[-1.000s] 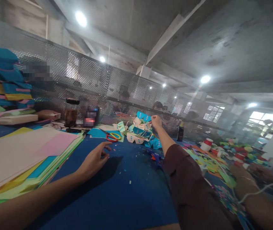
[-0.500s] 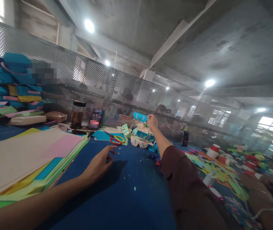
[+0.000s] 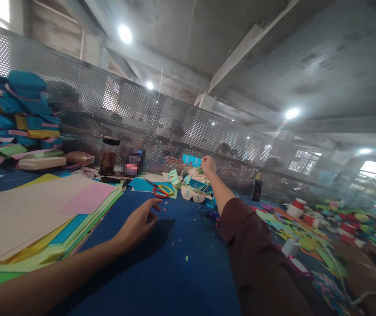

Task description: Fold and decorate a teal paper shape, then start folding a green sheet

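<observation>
My right hand [image 3: 209,165] reaches far forward, its fingers pinched on the end of a blue paper cutout [image 3: 192,160] with small pink marks. Beneath it lies a heap of white, green and blue paper cutouts [image 3: 193,192], partly hidden by the hand and forearm. My left hand [image 3: 139,223] hovers over the blue table [image 3: 161,272], palm down, fingers apart and loosely curled, holding nothing. Just beyond its fingertips are scissors [image 3: 163,190] with red and yellow handles, resting on coloured paper.
Large coloured sheets [image 3: 39,210] are stacked at left, behind them folded paper pieces [image 3: 33,114]. A dark jar [image 3: 109,156] stands near the perforated screen [image 3: 135,114]. At right are a phone [image 3: 257,190], thread cones [image 3: 296,208], paper scraps [image 3: 283,228] and another person's arm [image 3: 356,267].
My right hand and the blue cutout have shifted very slightly left. My left hand has hardly moved. The whole view has shifted a little.
</observation>
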A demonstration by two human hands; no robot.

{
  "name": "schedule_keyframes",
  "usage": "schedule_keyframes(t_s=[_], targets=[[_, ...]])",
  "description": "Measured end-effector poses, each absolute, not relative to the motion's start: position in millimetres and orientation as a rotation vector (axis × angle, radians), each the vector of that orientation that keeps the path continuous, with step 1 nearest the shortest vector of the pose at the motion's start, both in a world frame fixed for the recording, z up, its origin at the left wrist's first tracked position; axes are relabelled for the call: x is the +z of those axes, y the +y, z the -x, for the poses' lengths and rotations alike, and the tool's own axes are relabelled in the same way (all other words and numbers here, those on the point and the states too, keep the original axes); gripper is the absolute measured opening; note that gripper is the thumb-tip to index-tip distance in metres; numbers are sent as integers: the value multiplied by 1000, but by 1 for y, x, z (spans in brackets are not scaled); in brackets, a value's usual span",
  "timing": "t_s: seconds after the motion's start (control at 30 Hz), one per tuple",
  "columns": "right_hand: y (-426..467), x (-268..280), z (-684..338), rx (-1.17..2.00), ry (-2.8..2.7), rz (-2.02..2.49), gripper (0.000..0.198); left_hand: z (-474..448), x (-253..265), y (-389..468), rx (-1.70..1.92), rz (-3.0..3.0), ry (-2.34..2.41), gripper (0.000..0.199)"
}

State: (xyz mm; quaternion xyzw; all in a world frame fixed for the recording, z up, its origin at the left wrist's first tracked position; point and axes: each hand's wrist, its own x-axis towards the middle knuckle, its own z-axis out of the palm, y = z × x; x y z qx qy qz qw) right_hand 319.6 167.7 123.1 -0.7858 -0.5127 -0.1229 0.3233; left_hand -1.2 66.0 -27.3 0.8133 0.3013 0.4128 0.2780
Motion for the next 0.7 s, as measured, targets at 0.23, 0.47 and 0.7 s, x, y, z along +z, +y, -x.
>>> schedule_keyframes(t_s=[0.23,0.47,0.7], targets=[[171,116,-311,-312,-1415,2086,35,1,-30,67,1081,-2180,812,46],[169,115,-311,-323,-1427,2122,34,0,-30,68,1088,-2177,804,46],[181,109,-299,-313,-1435,2134,33,1,-29,67,1088,-2201,816,45]])
